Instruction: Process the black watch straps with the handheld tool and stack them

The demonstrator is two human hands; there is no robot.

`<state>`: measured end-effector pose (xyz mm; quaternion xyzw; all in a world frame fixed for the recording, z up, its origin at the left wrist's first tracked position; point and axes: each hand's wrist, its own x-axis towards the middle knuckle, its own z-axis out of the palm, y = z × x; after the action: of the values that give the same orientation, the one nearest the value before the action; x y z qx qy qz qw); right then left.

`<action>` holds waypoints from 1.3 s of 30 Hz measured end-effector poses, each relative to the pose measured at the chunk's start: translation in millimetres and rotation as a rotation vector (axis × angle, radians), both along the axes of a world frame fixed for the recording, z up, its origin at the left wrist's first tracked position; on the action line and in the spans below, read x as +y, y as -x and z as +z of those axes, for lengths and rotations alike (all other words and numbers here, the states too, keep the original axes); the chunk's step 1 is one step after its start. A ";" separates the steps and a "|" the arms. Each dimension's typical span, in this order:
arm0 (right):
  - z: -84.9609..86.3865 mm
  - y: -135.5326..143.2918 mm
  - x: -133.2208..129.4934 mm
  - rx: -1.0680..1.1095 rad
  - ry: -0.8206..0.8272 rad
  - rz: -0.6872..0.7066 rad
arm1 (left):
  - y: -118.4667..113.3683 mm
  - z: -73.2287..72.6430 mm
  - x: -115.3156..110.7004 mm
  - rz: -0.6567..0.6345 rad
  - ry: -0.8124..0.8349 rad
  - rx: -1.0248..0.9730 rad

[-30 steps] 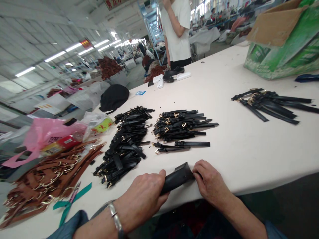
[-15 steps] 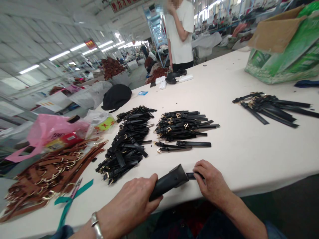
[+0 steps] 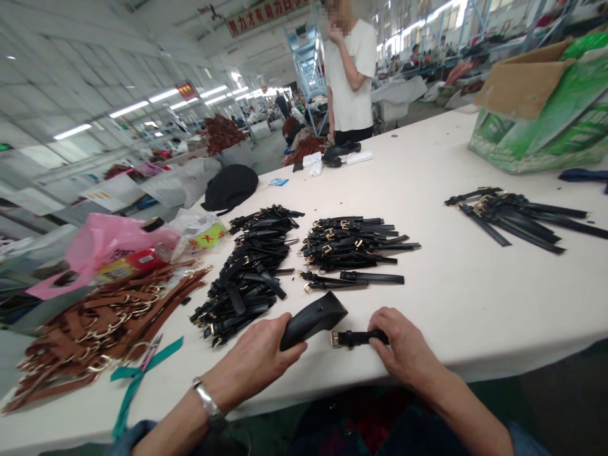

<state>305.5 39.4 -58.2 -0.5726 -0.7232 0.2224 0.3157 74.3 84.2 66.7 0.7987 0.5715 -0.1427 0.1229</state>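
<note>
gripping pouch (image 3: 311, 320) & strap (image 3: 356, 338)

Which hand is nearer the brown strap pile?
Left. The left hand grips the black tool beside the brown strap pile; the right hand lies farther away, on a black strap.

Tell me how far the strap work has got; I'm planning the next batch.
Looks done: three piles of black straps sorted on the table. In hand: the left hand has a grip on a black tool while the right hand holds one buckled strap beside it. Seemingly left: the brown straps, untouched at the left.
</note>
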 end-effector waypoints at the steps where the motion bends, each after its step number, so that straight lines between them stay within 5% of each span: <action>1: 3.0 1.1 -0.6 -0.049 -0.016 0.003 | 4.2 1.1 -1.8 0.023 0.008 -0.017; 6: 6.4 2.7 -6.3 -0.251 -0.207 0.019 | 19.0 4.2 -17.2 0.086 0.100 -0.096; 14: -11.2 -12.6 -13.0 -0.098 -0.203 0.253 | 31.1 -2.2 -38.0 0.088 0.217 -0.092; 28: -6.7 -12.8 -6.2 0.090 -0.100 0.224 | -10.5 -8.1 -25.0 0.012 0.190 -0.108; 39: -2.2 -23.9 -6.5 -0.031 -0.021 0.137 | 24.6 -13.3 -44.1 0.138 0.210 -0.144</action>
<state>329.4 32.9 -60.4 -0.5218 -0.7679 0.2269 0.2944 49.7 40.1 53.4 0.7483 0.5970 -0.1353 0.2558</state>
